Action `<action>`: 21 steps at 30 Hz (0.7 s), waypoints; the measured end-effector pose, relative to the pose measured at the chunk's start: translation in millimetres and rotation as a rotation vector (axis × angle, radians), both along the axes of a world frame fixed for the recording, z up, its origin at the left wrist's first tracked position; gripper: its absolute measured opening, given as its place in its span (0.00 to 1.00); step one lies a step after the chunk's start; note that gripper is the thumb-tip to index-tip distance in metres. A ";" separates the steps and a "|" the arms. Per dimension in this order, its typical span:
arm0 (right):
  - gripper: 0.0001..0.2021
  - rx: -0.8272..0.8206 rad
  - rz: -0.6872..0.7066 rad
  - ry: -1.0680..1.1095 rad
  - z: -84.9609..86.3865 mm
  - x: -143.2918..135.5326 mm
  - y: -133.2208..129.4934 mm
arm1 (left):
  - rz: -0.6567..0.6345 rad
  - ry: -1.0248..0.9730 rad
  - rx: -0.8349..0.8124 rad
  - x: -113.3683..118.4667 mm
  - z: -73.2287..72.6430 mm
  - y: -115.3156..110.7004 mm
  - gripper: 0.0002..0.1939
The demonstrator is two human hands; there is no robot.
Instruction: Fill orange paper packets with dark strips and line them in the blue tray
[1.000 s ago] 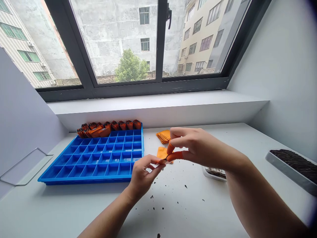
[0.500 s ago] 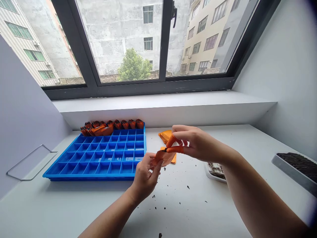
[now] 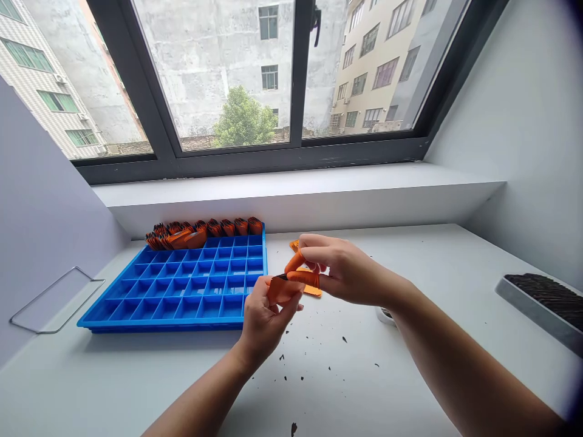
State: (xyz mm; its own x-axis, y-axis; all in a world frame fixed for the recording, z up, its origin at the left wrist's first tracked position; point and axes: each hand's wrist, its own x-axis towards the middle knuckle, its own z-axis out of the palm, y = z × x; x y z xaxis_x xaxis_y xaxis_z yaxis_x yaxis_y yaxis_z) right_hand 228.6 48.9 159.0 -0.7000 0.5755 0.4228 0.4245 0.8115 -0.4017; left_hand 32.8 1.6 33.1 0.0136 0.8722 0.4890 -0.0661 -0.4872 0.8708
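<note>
Fingers of the left hand [image 3: 263, 312] held an orange packet [image 3: 276, 291] right of the blue divided tray [image 3: 168, 329]; the right hand [image 3: 340, 267] pinched a dark piece [image 3: 283, 277] at its edge. Forcing might have crumbled the piece.

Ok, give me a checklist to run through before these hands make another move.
1. Left hand gripping the orange packet: ok.
2. Orange finger covers on the right hand: ok, on the thumb and a finger.
3. Dark piece inside the packet: cannot tell how far; part shows beside those covers.
4. Table free of dark crumbs: not ok, they lie scattered near the hands.
5. Blue tray on the table, orange bundles at its back: ok.
6. Small container contents visible: not ok, the right forearm hides most.
</note>
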 end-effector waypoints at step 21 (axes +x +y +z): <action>0.05 0.360 -0.057 -0.037 -5.3 0.2 0.2 | 0.121 0.043 0.022 -2.3 -2.3 0.9 0.12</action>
State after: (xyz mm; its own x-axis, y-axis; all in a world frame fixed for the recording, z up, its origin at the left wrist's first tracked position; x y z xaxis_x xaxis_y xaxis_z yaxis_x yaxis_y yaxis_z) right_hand 228.8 49.1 153.7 -0.6899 0.4330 0.5801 0.4818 0.8728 -0.0784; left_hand 30.5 2.5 30.9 -0.0698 0.8577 0.5093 0.0316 -0.5084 0.8605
